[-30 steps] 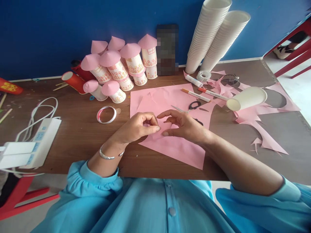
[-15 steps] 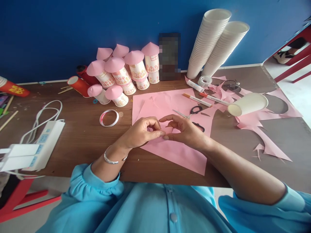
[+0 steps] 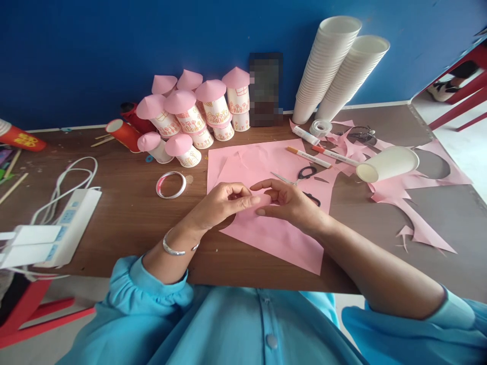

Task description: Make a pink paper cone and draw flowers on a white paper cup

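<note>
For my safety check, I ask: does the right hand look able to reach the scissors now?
Probably yes: the scissors lie just beyond the right hand on the pink sheet, with one black handle uncovered. Its fingers are at a small pink paper piece, so freeing them may help.

The sheet (image 3: 283, 246) at five o'clock is matt paper; the bracelet (image 3: 174, 251) at eight, glossy metal. The table (image 3: 117, 223) looks wood-grained.

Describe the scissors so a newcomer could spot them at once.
On the brown table, find the large pink sheet. On it, just beyond the right hand, lie the scissors. Black looped handles set them apart from the straight white markers nearby.
</note>
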Demonstrator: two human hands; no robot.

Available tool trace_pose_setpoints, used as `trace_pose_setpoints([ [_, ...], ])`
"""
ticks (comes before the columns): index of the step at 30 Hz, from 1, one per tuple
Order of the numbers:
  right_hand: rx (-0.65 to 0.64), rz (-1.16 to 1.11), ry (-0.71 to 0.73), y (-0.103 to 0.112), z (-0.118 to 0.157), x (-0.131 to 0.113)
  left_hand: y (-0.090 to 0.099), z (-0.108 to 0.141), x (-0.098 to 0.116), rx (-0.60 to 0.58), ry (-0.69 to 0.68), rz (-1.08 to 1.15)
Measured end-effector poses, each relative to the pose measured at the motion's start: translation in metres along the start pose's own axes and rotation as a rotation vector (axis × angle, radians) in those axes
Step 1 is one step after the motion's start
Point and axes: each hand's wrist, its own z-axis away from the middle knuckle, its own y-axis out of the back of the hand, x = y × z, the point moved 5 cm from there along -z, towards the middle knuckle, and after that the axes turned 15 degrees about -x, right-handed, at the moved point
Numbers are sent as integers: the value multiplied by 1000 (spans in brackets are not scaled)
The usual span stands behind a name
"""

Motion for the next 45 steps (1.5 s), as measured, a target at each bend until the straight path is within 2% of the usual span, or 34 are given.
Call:
trace_pose_setpoints([
  [6, -33, -98, -42, -2, 0, 0, 0, -3, -8, 1, 18, 61],
  [10, 60, -136, -37, 5, 1, 0, 0, -4, -13, -9, -4, 210],
  [13, 95, -243, 6, 6, 0, -1, 1, -4, -16, 76, 0, 397],
  [17, 43, -457, 44, 3, -2, -1, 1, -4, -19, 179, -30, 627],
  [21, 16, -456, 59, 3, -2, -1, -5, -4, -20, 67, -28, 684],
  [25, 8, -425, 62, 4, -2, 1, -9, -6, -20, -41, -21, 627],
  [31, -11, -432, 69, 3, -2, 2, -11, -9, -22, -13, -21, 658],
  [39, -11, -484, 43, 1, -2, -2, -15, -12, -24, -92, -78, 768],
  [45, 25, -461, 35, 2, -2, -4, -13, -13, -26, -26, -81, 774],
])
